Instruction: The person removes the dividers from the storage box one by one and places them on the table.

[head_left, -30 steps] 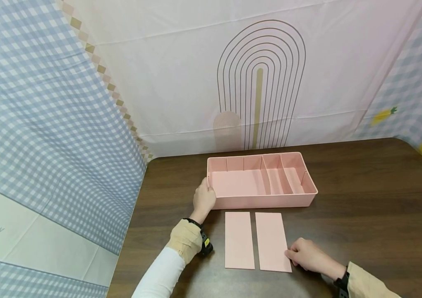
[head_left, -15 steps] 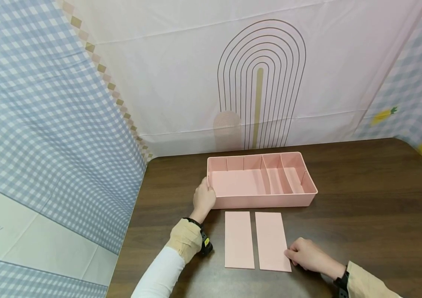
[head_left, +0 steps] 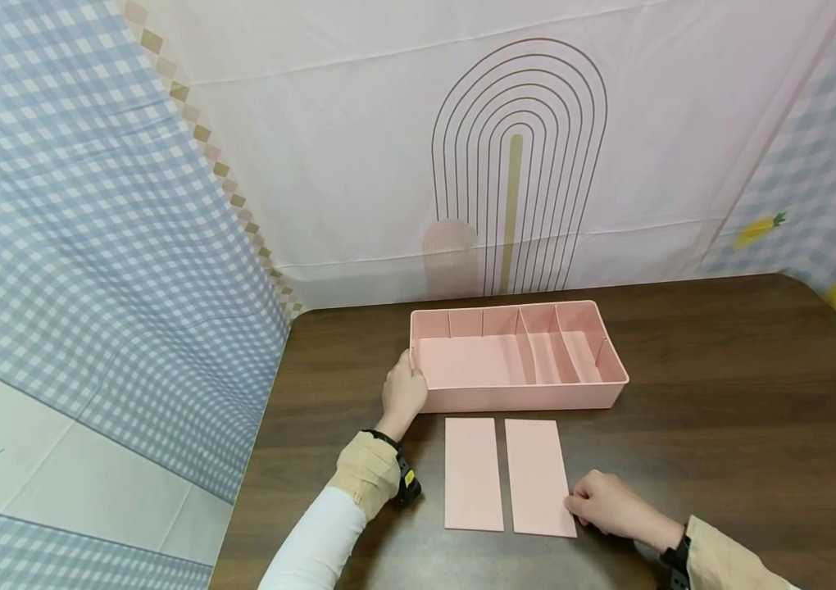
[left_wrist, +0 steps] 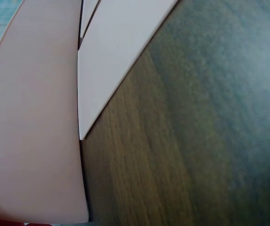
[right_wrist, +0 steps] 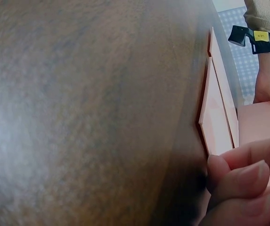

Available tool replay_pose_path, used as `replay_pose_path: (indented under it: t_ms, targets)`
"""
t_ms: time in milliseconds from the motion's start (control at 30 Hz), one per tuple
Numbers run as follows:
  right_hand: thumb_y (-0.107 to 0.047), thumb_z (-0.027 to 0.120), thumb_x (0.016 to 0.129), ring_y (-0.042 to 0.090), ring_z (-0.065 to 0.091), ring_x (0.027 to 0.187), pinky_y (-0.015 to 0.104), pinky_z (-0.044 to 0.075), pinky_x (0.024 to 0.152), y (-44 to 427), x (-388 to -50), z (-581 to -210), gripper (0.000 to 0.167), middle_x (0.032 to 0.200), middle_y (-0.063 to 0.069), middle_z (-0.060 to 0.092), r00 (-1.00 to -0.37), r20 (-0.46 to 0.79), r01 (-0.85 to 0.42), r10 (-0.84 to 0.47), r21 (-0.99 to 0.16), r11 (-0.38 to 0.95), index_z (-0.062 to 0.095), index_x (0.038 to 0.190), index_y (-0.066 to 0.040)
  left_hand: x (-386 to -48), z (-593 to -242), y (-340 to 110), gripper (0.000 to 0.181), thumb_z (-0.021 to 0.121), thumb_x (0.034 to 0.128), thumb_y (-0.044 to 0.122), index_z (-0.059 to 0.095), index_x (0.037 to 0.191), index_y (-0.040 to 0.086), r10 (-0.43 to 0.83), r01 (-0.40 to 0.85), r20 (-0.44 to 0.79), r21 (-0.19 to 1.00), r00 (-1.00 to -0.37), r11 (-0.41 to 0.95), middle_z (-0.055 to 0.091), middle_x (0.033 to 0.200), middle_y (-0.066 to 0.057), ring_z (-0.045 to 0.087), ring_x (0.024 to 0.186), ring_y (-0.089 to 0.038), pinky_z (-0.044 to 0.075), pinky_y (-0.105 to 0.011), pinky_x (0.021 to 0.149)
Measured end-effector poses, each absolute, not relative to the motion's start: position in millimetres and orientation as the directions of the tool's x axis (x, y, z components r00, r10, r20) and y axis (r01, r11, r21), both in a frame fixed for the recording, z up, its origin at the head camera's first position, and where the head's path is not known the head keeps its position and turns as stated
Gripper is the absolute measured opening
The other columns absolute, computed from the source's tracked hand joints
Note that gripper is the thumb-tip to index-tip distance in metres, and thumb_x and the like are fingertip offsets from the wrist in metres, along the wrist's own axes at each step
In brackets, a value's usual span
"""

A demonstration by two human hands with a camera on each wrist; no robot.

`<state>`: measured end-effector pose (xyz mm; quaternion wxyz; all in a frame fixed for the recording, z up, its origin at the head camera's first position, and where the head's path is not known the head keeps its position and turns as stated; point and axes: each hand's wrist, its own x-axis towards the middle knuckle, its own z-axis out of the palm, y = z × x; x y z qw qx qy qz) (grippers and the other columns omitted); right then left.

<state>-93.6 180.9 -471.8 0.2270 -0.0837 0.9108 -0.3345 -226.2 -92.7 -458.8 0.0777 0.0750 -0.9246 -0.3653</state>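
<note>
My left hand grips the left end of a pink divided tray in the head view. The tray has one wide compartment at left and narrower ones at right. In front of it, two thin pink rectangular panels lie side by side: the left panel and the right panel. My right hand, fingers curled, pinches the right panel's edge near its lower right corner. In the left wrist view the tray's side wall fills the left, and my fingers are hidden.
Everything stands on a dark brown wooden table. A white cloth with an arch print hangs behind it. Blue checked cloth hangs along the left side, with more at right.
</note>
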Motion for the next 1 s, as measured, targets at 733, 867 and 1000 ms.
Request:
replay_pose_path:
  t_ms: [733, 867, 1000]
  targets:
    - [-0.012, 0.054, 0.077, 0.005, 0.034, 0.037, 0.019, 0.023, 0.038, 181, -100, -466, 0.03, 0.041, -0.008, 0.037, -0.886, -0.343, -0.021, -0.312, -0.642, 0.766, 0.051, 0.048, -0.007, -226, -458, -93, 0.04, 0.037, 0.0872, 0.012, 0.046, 0.126, 0.006, -0.199, -0.099, 0.067, 0.688, -0.978, 0.719, 0.058, 0.115, -0.017, 0.056, 0.101, -0.035, 0.044, -0.048, 0.079]
    - [-0.012, 0.053, 0.078, 0.006, 0.033, 0.037, 0.019, 0.022, 0.038, 180, -102, -464, 0.03, 0.041, -0.008, 0.036, -0.889, -0.339, -0.022, -0.308, -0.641, 0.767, 0.051, 0.048, -0.007, -226, -457, -93, 0.04, 0.037, 0.0873, 0.012, 0.046, 0.126, 0.006, -0.201, -0.099, 0.069, 0.689, -0.977, 0.718, 0.058, 0.115, -0.018, 0.056, 0.101, -0.035, 0.044, -0.048, 0.078]
    - [-0.013, 0.053, 0.079, 0.006, 0.033, 0.037, 0.02, 0.023, 0.038, 180, -104, -462, 0.031, 0.041, -0.007, 0.036, -0.891, -0.331, -0.029, -0.31, -0.64, 0.767, 0.051, 0.049, -0.007, -225, -457, -93, 0.04, 0.037, 0.0875, 0.012, 0.046, 0.126, 0.006, -0.2, -0.099, 0.067, 0.692, -0.978, 0.715, 0.058, 0.115, -0.017, 0.056, 0.102, -0.035, 0.044, -0.048, 0.079]
